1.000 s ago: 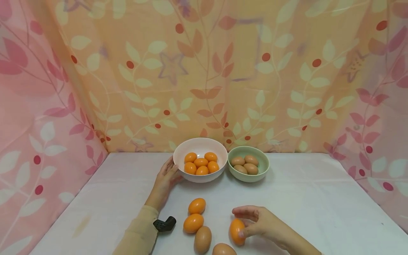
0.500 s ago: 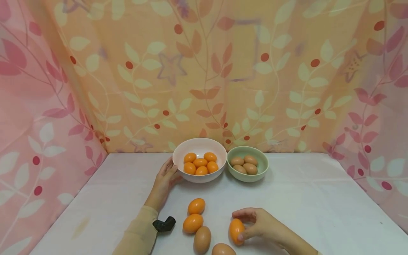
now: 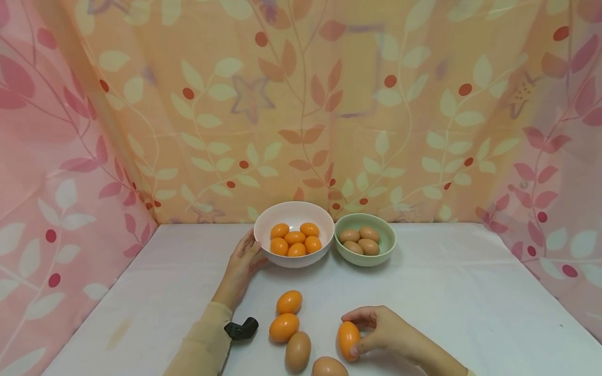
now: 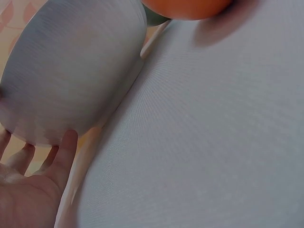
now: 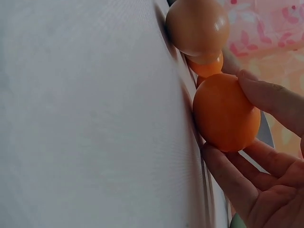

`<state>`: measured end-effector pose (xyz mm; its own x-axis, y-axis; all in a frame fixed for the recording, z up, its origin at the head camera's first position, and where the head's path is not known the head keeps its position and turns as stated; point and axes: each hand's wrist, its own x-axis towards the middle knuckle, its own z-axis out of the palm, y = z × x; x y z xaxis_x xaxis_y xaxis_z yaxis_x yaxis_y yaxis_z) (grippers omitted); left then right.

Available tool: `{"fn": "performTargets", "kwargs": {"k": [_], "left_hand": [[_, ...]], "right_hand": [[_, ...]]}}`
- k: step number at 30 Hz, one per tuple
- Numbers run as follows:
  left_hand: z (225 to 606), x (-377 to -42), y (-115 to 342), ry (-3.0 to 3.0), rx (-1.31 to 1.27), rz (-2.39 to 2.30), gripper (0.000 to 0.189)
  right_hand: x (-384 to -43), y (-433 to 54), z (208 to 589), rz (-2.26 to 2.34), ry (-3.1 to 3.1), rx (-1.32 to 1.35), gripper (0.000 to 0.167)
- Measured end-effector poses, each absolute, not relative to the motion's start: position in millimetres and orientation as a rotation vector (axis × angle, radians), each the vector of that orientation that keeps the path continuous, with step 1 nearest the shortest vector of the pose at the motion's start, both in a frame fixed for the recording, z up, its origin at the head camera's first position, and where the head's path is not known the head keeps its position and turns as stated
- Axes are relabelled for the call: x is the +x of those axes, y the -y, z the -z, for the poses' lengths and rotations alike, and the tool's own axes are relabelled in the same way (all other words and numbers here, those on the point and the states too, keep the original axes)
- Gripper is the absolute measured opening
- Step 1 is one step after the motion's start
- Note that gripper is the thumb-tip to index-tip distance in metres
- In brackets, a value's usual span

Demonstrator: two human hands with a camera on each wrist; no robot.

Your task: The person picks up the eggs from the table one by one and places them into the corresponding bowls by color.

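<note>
My right hand (image 3: pixel 390 334) pinches an orange egg (image 3: pixel 348 340) on the white tabletop; in the right wrist view the thumb is on one side of the orange egg (image 5: pixel 225 113) and the fingers on the other. My left hand (image 3: pixel 241 269) touches the left side of a pale pink bowl (image 3: pixel 296 261) with its fingertips, seen closely in the left wrist view on the bowl's outer wall (image 4: pixel 76 66). Several orange eggs (image 3: pixel 294 238) lie inside that bowl. Against its right side stands a smaller green bowl (image 3: pixel 364 261) holding several brown eggs (image 3: pixel 369 246).
Between the hands lie two more orange eggs (image 3: pixel 284 328) and a brown egg (image 3: pixel 298 352), in a row. Another brown egg (image 3: pixel 330 367) is cut off by the lower frame edge. A black device (image 3: pixel 242 329) sits at the left wrist. Floral curtains (image 3: pixel 301 104) enclose the table.
</note>
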<state>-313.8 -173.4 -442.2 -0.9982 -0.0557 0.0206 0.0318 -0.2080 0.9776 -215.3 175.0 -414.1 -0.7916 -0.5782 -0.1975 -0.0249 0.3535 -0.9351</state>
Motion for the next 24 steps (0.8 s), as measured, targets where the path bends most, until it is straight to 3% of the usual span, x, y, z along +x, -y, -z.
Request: {"fn": "performTargets", "kwargs": {"k": [24], "left_hand": [[443.0, -311.7, 172.9, 1.919, 0.050, 2.377, 0.061]], "right_hand": [[-213.5, -172.4, 414.0, 1.444, -2.149, -0.524, 0.057]]}}
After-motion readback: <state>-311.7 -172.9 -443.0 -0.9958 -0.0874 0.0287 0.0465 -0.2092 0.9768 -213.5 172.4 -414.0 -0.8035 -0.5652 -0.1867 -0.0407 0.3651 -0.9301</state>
